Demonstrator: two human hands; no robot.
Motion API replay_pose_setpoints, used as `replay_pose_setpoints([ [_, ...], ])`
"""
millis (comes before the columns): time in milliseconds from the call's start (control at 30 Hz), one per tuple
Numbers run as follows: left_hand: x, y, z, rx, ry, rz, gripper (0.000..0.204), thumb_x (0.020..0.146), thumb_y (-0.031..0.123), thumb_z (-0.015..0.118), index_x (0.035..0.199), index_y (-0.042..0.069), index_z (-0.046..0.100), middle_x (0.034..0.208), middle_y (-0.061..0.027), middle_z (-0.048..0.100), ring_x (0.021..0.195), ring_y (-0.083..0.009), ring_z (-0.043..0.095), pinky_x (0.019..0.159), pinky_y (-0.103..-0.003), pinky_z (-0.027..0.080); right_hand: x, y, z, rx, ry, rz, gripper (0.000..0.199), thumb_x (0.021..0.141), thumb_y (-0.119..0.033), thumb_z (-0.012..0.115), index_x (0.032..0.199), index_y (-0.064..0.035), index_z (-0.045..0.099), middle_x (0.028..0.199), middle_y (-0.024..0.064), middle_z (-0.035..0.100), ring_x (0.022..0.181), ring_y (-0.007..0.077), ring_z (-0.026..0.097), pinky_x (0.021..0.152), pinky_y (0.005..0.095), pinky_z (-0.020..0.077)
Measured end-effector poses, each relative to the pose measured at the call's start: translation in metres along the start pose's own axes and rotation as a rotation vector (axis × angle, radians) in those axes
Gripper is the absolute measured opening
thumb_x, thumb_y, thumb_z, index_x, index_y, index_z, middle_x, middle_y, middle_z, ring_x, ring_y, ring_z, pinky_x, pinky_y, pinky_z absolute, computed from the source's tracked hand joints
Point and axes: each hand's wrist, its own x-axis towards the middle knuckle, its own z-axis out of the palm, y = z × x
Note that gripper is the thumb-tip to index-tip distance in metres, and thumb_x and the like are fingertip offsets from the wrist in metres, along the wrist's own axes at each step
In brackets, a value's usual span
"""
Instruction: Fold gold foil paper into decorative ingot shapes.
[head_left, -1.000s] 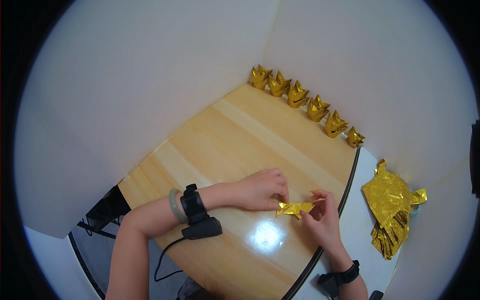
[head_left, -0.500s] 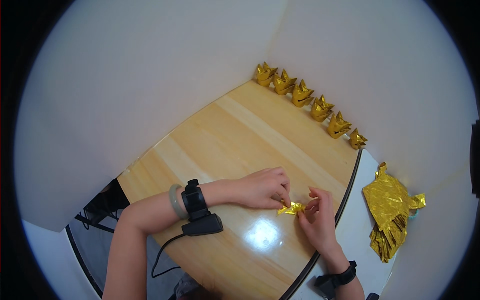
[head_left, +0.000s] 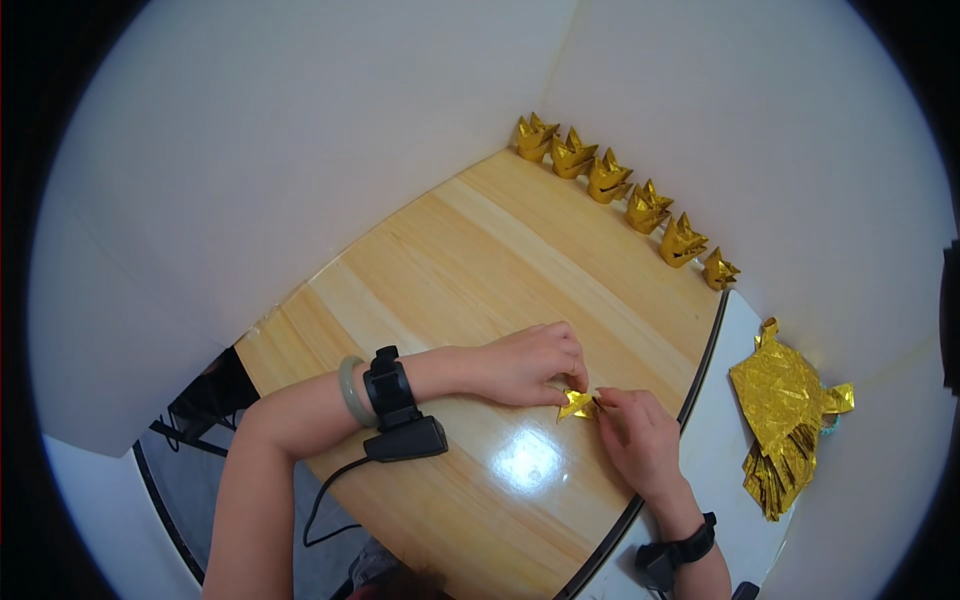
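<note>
A small folded piece of gold foil paper [head_left: 576,405] is held just above or against the wooden tabletop, between my two hands. My left hand [head_left: 535,362] pinches its left side from above, thumb and fingers closed on it. At its right end, my right hand [head_left: 638,435] grips the foil between thumb and forefinger. The part under my fingertips is hidden. Black strapped devices sit on both wrists, and a pale bangle circles my left forearm.
Several folded gold paper crowns [head_left: 648,206] stand in a row along the right-hand wall. On the white surface [head_left: 715,440] at right lies a fanned stack of gold foil sheets [head_left: 785,395]. A dark edge strip [head_left: 704,365] borders the wooden table [head_left: 430,270]. White walls enclose the far sides.
My right hand has shifted slightly and its fingers have closed in on the foil's right end. The foil now shows a more pointed shape. My left hand keeps its pinch.
</note>
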Motion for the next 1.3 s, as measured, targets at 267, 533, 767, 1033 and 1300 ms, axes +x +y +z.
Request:
replay_pose_setpoints([
  [267, 0.002, 0.003, 0.000, -0.023, -0.012, -0.058, 0.022, 0.076, 0.012, 0.068, 0.097, 0.008, 0.065, 0.099, -0.0058, 0.058, 0.105, -0.0257, 0.047, 0.094, -0.036, 0.039, -0.005, -0.002, 0.004, 0.115, -0.011, 0.409, 0.031, 0.077, -0.005, 0.068, 0.105, -0.0050, 0.055, 0.087, 0.0089, 0.062, 0.073, 0.0220, 0.062, 0.063, 0.0315, 0.0505],
  [533, 0.004, 0.016, 0.009, 0.194, 0.082, -0.057, 0.022, 0.073, 0.024, 0.068, 0.089, 0.010, 0.065, 0.091, -0.0033, 0.057, 0.100, -0.0245, 0.050, 0.086, -0.036, 0.042, -0.003, -0.005, 0.003, 0.226, -0.060, 0.626, 0.040, 0.079, -0.009, 0.067, 0.114, -0.0029, 0.048, 0.088, 0.0103, 0.058, 0.074, 0.0205, 0.061, 0.067, 0.0313, 0.0505],
  [767, 0.006, 0.028, 0.019, 0.267, 0.158, -0.127, 0.022, 0.070, 0.023, 0.069, 0.085, 0.010, 0.061, 0.086, -0.0049, 0.057, 0.095, -0.0245, 0.050, 0.080, -0.037, 0.043, -0.004, -0.006, 0.007, 0.183, -0.054, 0.503, 0.043, 0.077, -0.006, 0.068, 0.115, -0.0038, 0.047, 0.088, 0.0104, 0.057, 0.076, 0.0221, 0.061, 0.068, 0.0321, 0.0504],
  [1033, 0.006, 0.030, 0.018, 0.290, 0.202, -0.152, 0.019, 0.067, 0.020, 0.069, 0.082, 0.009, 0.063, 0.083, -0.0042, 0.058, 0.091, -0.0243, 0.053, 0.076, -0.036, 0.045, -0.004, 0.002, 0.008, 0.047, -0.019, 0.166, 0.026, 0.071, -0.001, 0.067, 0.093, -0.0066, 0.055, 0.088, 0.0078, 0.059, 0.078, 0.0250, 0.060, 0.064, 0.0331, 0.0505],
  [1300, 0.006, 0.029, 0.019, 0.271, 0.231, -0.161, 0.019, 0.067, 0.019, 0.069, 0.082, 0.009, 0.064, 0.083, -0.0046, 0.059, 0.090, -0.0242, 0.053, 0.077, -0.035, 0.045, -0.002, -0.002, 0.005, 0.046, 0.003, 0.089, 0.019, 0.066, 0.000, 0.068, 0.082, -0.0061, 0.060, 0.086, 0.0068, 0.059, 0.076, 0.0243, 0.060, 0.061, 0.0333, 0.0501],
])
